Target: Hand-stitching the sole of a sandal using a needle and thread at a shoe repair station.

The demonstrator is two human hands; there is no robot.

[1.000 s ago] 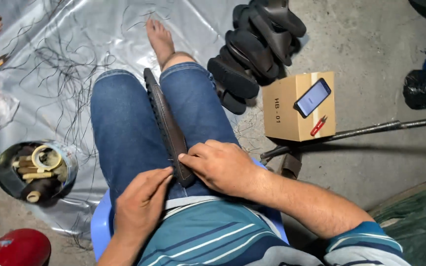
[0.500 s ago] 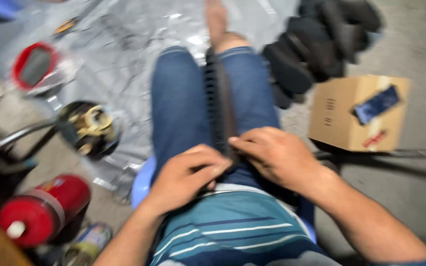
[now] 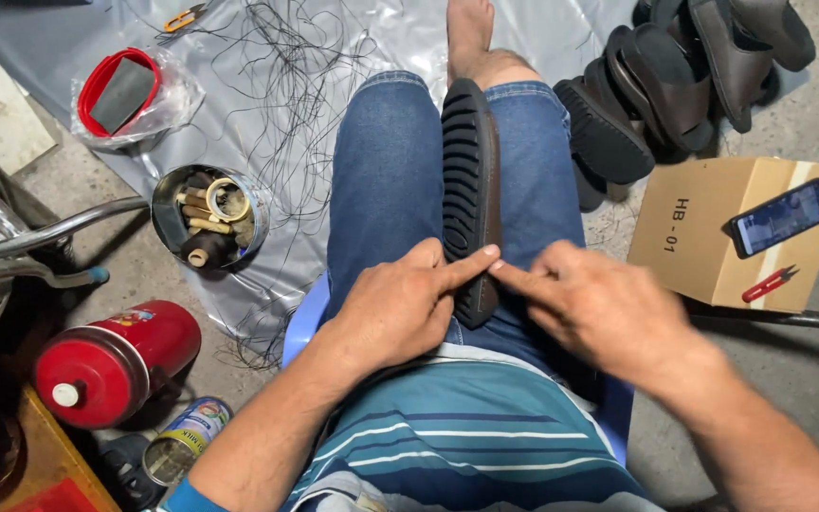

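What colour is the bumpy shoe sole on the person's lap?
The ridged rubber shoe sole is black with a brown edge, seen in the head view.

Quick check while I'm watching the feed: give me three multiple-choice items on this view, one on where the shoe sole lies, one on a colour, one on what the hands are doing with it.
1. Where does the black shoe sole lie?
A. On the cardboard box
B. Along the person's lap, between the thighs
C. In the metal tin

2. What colour is the small cutter on the cardboard box?
A. Red
B. Green
C. White

3. How do the hands meet the sole?
A. Both hands are off it
B. Only the right hand touches it
C. Both hands' fingers touch its near end

Answers:
1 B, the sole runs lengthwise on the blue jeans.
2 A, the cutter's handles are red, below the phone.
3 C, the left hand and right hand bring their fingertips together at the sole's near end.
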